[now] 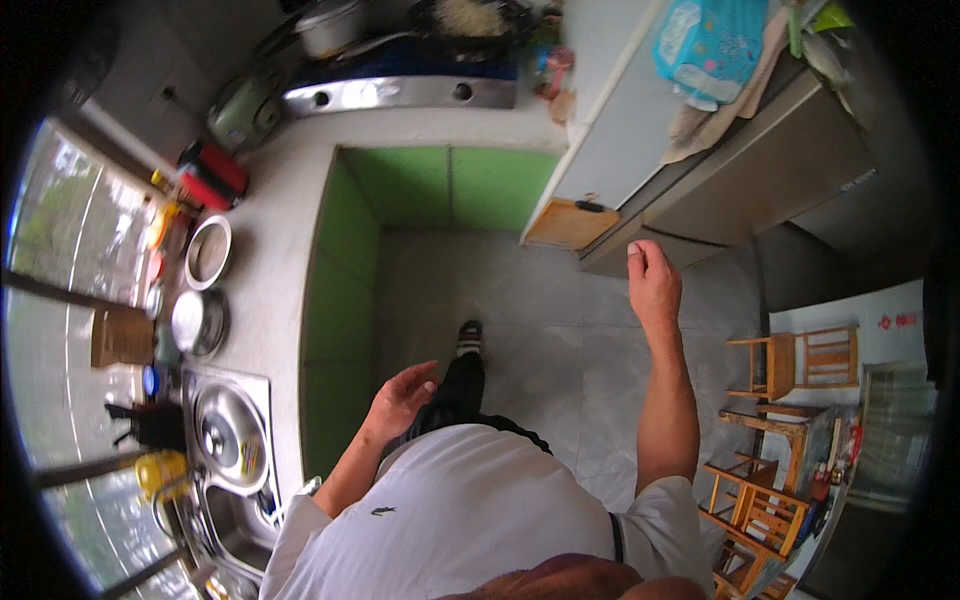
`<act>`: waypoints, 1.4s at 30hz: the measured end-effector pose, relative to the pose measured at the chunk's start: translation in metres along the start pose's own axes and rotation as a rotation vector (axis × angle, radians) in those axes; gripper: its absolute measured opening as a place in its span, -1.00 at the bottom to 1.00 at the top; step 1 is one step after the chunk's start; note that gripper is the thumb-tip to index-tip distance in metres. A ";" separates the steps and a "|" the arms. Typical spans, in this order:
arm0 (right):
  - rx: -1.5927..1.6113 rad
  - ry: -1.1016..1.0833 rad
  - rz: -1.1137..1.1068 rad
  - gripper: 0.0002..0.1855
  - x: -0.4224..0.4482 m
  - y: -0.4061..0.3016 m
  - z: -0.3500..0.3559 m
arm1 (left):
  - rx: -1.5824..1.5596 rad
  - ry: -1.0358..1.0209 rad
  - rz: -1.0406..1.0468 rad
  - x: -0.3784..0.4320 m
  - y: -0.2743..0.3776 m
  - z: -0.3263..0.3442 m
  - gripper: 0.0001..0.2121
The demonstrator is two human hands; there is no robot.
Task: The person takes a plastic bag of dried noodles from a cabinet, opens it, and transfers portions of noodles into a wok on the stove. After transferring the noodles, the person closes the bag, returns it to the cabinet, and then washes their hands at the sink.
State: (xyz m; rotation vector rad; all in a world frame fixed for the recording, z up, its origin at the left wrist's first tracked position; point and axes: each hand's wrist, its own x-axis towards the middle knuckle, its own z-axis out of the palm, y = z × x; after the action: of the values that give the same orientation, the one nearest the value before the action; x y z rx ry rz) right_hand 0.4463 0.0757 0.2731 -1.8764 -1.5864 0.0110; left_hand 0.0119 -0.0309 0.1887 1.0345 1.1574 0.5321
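Observation:
My left hand (405, 394) hangs in front of my body, its fingers apart and loosely bent, with nothing visible in it. It is nearest to my dark trousers (456, 390). Reaching forward at the right, my right hand (654, 281) has its fingers curled in and the thumb against them; I see nothing in it. In the picture it lies close to the lower part of a refrigerator (735, 184), apparently without touching. Farther ahead, a gas stove (397, 94) bears a wok (480, 26) of pale, shredded-looking food and a lidded pot (330, 26).
The left counter (270, 225) carries a red box (214, 176), metal basins (210, 251), a knife block (150, 425) and a double sink (232, 439). Green cabinets (412, 187) run below. A wooden board (570, 223) stands beside the refrigerator. Wooden chairs (780, 364) stand at right. Grey tiles (525, 300) cover the floor.

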 end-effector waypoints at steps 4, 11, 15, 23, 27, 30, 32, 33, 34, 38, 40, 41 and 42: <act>-0.024 0.069 0.102 -0.75 0.077 0.036 -0.019 | -0.102 -0.053 0.072 0.089 0.041 0.003 -0.59; 0.023 0.179 0.265 -0.55 0.200 0.126 -0.031 | 0.133 -0.103 0.184 0.178 0.154 0.016 -0.55; -0.080 0.325 0.185 -0.41 0.258 0.161 -0.027 | 0.110 -0.169 0.134 0.216 0.189 0.047 -0.54; 0.162 0.118 0.063 -0.56 0.302 0.194 -0.043 | 0.102 -0.259 0.269 0.284 0.255 0.160 -0.43; 0.209 0.067 -0.066 -0.69 0.298 0.189 -0.083 | 0.183 -0.390 0.519 0.336 0.316 0.244 -0.33; 0.161 -0.019 -0.109 -0.72 0.301 0.177 -0.117 | 0.110 -0.494 0.536 0.377 0.356 0.306 -0.27; 0.211 -0.044 -0.153 -0.71 0.303 0.180 -0.131 | 0.014 -0.549 0.599 0.402 0.378 0.344 -0.23; 0.279 -0.064 -0.155 -0.72 0.303 0.179 -0.137 | -0.062 -0.558 0.657 0.414 0.386 0.361 -0.20; 0.317 -0.089 -0.190 -0.73 0.306 0.178 -0.144 | -0.161 -0.620 0.668 0.424 0.393 0.376 -0.19; 0.578 -0.318 -0.178 -0.64 0.319 0.199 -0.153 | -0.523 -0.767 0.465 0.435 0.415 0.417 -0.18; 0.951 -0.619 -0.083 -0.49 0.326 0.209 -0.141 | -0.529 -0.871 0.342 0.446 0.416 0.422 -0.13; 0.963 -0.644 -0.102 -0.49 0.330 0.209 -0.137 | -0.540 -0.990 0.236 0.451 0.416 0.423 -0.08; 1.248 -0.788 -0.131 -0.42 0.334 0.208 -0.130 | -0.648 -0.876 0.027 0.438 0.428 0.430 -0.06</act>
State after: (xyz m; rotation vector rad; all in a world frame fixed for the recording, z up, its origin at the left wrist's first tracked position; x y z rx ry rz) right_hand 0.7686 0.2993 0.4067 -0.7520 -1.5153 1.4586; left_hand 0.6288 0.3520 0.3682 0.5922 0.1592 0.3645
